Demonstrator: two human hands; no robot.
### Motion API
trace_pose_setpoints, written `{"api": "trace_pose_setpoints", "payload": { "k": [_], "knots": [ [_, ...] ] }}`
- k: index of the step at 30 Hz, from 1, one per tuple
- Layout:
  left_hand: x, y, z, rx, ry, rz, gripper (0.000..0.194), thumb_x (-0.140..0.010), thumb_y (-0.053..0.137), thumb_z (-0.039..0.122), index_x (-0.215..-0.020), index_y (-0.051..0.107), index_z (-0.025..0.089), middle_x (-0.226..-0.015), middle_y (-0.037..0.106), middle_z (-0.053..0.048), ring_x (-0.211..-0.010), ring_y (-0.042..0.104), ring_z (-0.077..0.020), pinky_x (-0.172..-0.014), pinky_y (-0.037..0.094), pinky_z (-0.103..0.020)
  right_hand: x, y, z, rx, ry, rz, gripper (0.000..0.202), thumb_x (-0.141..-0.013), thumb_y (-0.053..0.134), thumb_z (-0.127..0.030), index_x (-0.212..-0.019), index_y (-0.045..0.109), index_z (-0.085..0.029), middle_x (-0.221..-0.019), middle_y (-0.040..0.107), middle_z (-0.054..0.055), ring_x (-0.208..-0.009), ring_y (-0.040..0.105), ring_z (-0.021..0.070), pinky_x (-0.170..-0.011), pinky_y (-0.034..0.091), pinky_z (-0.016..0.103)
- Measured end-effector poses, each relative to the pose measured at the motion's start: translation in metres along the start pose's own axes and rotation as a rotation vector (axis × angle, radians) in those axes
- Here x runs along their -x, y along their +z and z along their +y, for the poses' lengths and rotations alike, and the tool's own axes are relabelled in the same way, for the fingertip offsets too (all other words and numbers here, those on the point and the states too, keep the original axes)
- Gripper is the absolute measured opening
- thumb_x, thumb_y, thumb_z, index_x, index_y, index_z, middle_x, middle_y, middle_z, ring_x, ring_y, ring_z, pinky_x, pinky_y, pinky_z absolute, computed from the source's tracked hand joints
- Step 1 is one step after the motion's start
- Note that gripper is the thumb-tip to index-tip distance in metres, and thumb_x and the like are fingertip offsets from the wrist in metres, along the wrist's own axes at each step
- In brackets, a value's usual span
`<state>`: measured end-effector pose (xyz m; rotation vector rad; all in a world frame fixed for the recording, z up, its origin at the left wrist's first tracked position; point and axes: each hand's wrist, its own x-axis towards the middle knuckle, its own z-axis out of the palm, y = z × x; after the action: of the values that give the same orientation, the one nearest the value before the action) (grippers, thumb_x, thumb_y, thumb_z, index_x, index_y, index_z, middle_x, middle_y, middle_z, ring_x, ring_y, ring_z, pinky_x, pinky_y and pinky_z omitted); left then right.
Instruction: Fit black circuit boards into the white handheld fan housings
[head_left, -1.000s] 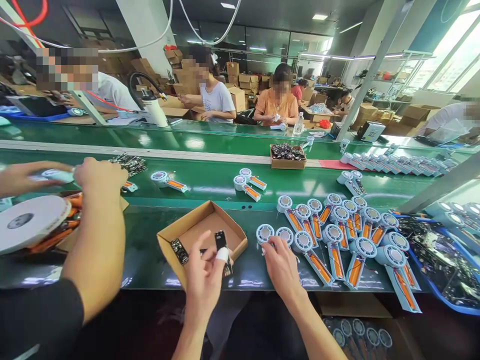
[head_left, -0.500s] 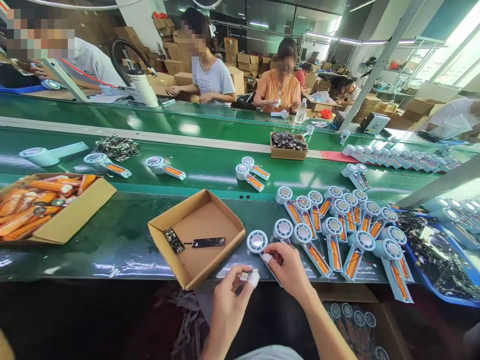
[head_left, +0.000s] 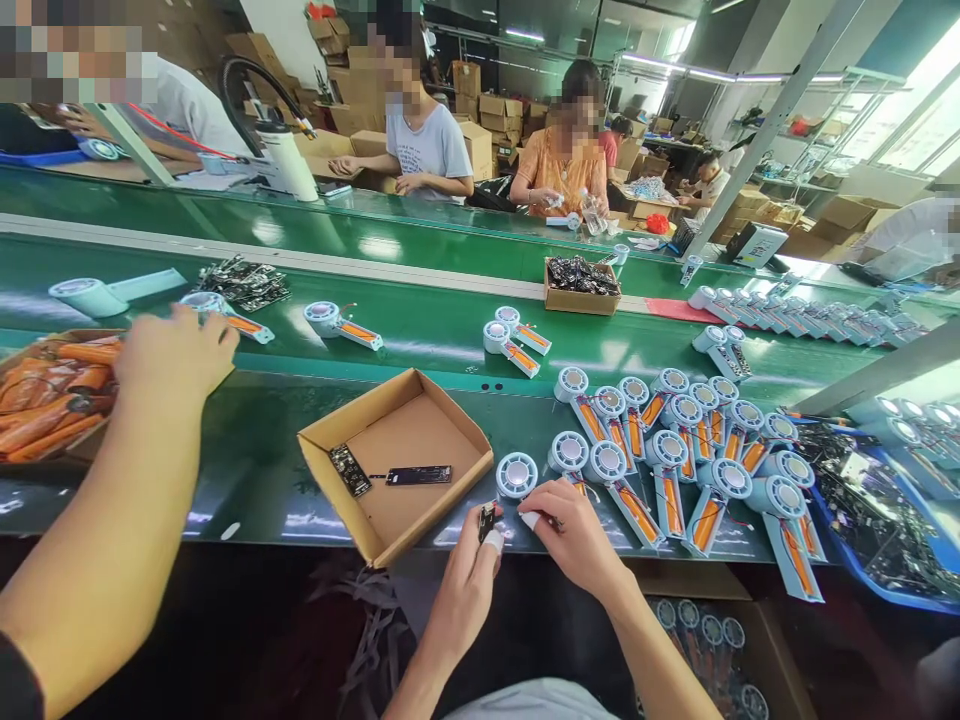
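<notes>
My left hand is closed near the table's front edge, with a small black circuit board upright between thumb and fingers. White wrapping covers a fingertip. Just to its right my right hand is closed in a pinch; what its fingers hold is too small to make out. Directly above both hands is the round head of a light-blue handheld fan. My right hand is close to the fan, and its handle is not visible. A cardboard tray to the left holds a board and a longer black board.
Several open fans with orange batteries crowd the right side. Beyond them stands a blue bin of boards. At left, another person's hand reaches over a box of orange batteries towards a fan on the green belt.
Another person's arm has come in from the left, over the battery box. My left hand has turned, showing the board upright. My right hand has shifted slightly, and the dark strip below it is gone from view.
</notes>
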<state>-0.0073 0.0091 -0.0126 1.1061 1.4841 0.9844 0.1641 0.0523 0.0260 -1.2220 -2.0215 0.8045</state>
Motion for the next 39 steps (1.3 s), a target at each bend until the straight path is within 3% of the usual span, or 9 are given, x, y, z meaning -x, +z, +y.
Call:
{"api": "trace_pose_setpoints", "payload": {
  "k": [3, 5, 9, 14, 19, 22, 29, 33, 39],
  "knots": [
    [-0.003, 0.003, 0.006, 0.125, -0.118, -0.057, 0.047, -0.088, 0.049, 0.054, -0.115, 0.062, 0.018, -0.075, 0.063, -0.001, -0.060, 0.058, -0.0175, -0.057, 0.052, -0.029, 0.000, 0.000, -0.001, 0.025, 0.005, -0.009, 0.026, -0.089, 0.058, 0.000, -0.096, 0.071, -0.021, -0.099, 0.072, 0.005, -0.090, 0.060, 0.0212, -0.078, 0.047, 0.032],
    [-0.005, 0.005, 0.013, 0.176, -0.107, -0.096, 0.047, -0.086, 0.049, 0.059, -0.102, 0.063, 0.018, -0.068, 0.058, 0.001, -0.056, 0.054, -0.0165, -0.050, 0.048, -0.027, 0.001, 0.001, -0.001, 0.048, 0.021, -0.005, 0.026, -0.088, 0.058, 0.001, -0.098, 0.070, -0.021, -0.096, 0.072, 0.005, -0.088, 0.059, 0.0212, -0.076, 0.047, 0.032],
    [-0.007, 0.010, 0.024, 0.201, -0.084, -0.053, 0.041, -0.079, 0.058, 0.059, -0.083, 0.061, 0.019, -0.065, 0.055, 0.002, -0.057, 0.051, -0.0144, -0.049, 0.042, -0.024, 0.002, 0.003, -0.001, 0.085, 0.014, 0.004, 0.027, -0.087, 0.059, 0.002, -0.098, 0.069, -0.021, -0.095, 0.072, 0.004, -0.085, 0.058, 0.0209, -0.075, 0.047, 0.031],
    [-0.010, 0.017, 0.028, 0.314, -0.188, -0.073, 0.048, -0.072, 0.066, 0.065, -0.079, 0.057, 0.018, -0.061, 0.045, 0.007, -0.049, 0.038, -0.0071, -0.044, 0.027, -0.018, 0.002, 0.004, 0.000, 0.111, -0.047, 0.012, 0.027, -0.088, 0.058, 0.001, -0.096, 0.071, -0.021, -0.097, 0.070, 0.004, -0.088, 0.058, 0.0208, -0.078, 0.048, 0.032],
    [-0.014, 0.018, 0.023, 0.361, -0.186, -0.108, 0.047, -0.073, 0.066, 0.063, -0.073, 0.056, 0.017, -0.049, 0.033, 0.011, -0.045, 0.026, -0.0055, -0.043, 0.018, -0.018, 0.002, 0.003, 0.000, 0.097, -0.044, -0.010, 0.031, -0.089, 0.056, 0.001, -0.096, 0.073, -0.023, -0.097, 0.070, 0.005, -0.088, 0.059, 0.0203, -0.078, 0.049, 0.032],
    [-0.014, 0.015, 0.022, 0.277, -0.157, -0.086, 0.040, -0.076, 0.064, 0.057, -0.074, 0.058, 0.017, -0.048, 0.034, 0.011, -0.044, 0.029, -0.0070, -0.043, 0.021, -0.019, 0.001, 0.002, -0.001, 0.074, -0.028, -0.016, 0.029, -0.090, 0.056, -0.002, -0.098, 0.074, -0.023, -0.097, 0.070, 0.005, -0.088, 0.060, 0.0205, -0.078, 0.049, 0.033],
    [-0.006, 0.010, 0.020, -0.080, 0.113, 0.083, 0.030, -0.085, 0.056, 0.046, -0.086, 0.068, 0.018, -0.080, 0.072, -0.006, -0.075, 0.065, -0.0227, -0.068, 0.051, -0.030, 0.001, 0.004, 0.000, 0.073, 0.020, -0.018, 0.023, -0.088, 0.059, -0.003, -0.093, 0.071, -0.021, -0.096, 0.068, 0.005, -0.086, 0.060, 0.0194, -0.075, 0.048, 0.030],
    [-0.002, 0.007, 0.014, -0.134, 0.137, 0.064, 0.034, -0.091, 0.047, 0.047, -0.090, 0.067, 0.019, -0.077, 0.071, -0.006, -0.076, 0.067, -0.0245, -0.067, 0.052, -0.031, 0.000, 0.008, -0.001, 0.235, -0.035, 0.009, 0.024, -0.082, 0.060, 0.001, -0.090, 0.066, -0.020, -0.093, 0.067, 0.004, -0.082, 0.057, 0.0196, -0.073, 0.046, 0.031],
    [-0.004, 0.003, 0.014, -0.244, 0.178, -0.019, 0.039, -0.093, 0.043, 0.044, -0.070, 0.061, 0.020, -0.062, 0.065, -0.002, -0.058, 0.057, -0.0185, -0.056, 0.042, -0.026, -0.002, 0.013, -0.010, 0.504, -0.176, -0.039, 0.018, -0.085, 0.056, -0.004, -0.083, 0.061, -0.021, -0.087, 0.064, 0.004, -0.076, 0.050, 0.0205, -0.069, 0.040, 0.033]
  ]
}}
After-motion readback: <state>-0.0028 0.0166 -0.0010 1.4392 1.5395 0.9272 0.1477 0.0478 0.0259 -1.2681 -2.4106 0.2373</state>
